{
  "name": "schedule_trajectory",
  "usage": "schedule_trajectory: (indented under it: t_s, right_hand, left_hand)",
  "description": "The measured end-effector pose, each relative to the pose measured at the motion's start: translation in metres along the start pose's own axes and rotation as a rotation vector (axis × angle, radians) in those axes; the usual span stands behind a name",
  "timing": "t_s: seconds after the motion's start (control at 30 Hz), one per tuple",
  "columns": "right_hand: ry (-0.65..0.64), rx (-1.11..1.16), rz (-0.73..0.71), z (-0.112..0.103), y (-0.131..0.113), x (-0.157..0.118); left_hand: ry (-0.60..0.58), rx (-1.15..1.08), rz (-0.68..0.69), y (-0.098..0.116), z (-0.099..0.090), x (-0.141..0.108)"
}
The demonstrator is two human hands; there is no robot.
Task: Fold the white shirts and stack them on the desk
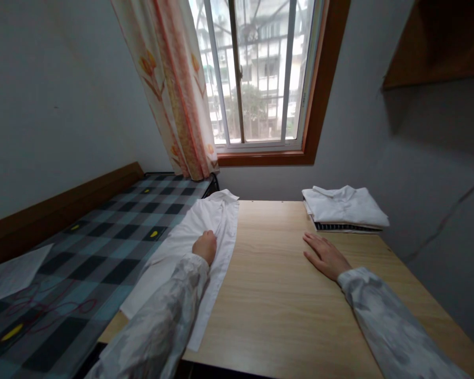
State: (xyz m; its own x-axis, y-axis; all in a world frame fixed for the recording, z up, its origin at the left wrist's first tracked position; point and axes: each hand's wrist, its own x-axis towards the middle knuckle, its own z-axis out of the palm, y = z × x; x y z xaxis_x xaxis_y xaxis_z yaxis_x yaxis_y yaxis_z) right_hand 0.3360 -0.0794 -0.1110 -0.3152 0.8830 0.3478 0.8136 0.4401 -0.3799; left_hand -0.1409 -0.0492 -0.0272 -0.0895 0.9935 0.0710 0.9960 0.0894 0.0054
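A white shirt (174, 231) lies lengthwise along the left side of the wooden table (260, 295), its collar toward the window and part of it over the left edge. My left hand (205, 246) rests on the shirt with its fingers curled in, and creases run through the cloth around it. The fingertips are hidden under the hand. My right hand (324, 255) lies palm down on the bare tabletop with its fingers stretched out. Just beyond it, a folded white shirt (343, 205) sits on a thin stack with a dark striped edge.
On the left stands a bed with a checked cover (114, 247). A paper sheet (16, 276) and a thin red cord (51, 305) lie on it. A flowered curtain (181, 95) hangs beside the window (260, 79). A wooden shelf (438, 47) juts out at upper right.
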Motion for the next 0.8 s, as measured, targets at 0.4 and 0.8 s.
schedule_trajectory:
  t_s: [0.4,0.8]
  right_hand:
    - [0.014,0.006,-0.014,0.0,0.0,0.001]
    - [0.035,0.041,0.013,-0.003,-0.005,0.004]
  left_hand:
    - [-0.026,-0.199,0.263,0.127,0.015,-0.028]
    - [-0.017,-0.359,0.574,0.134,-0.013,-0.021]
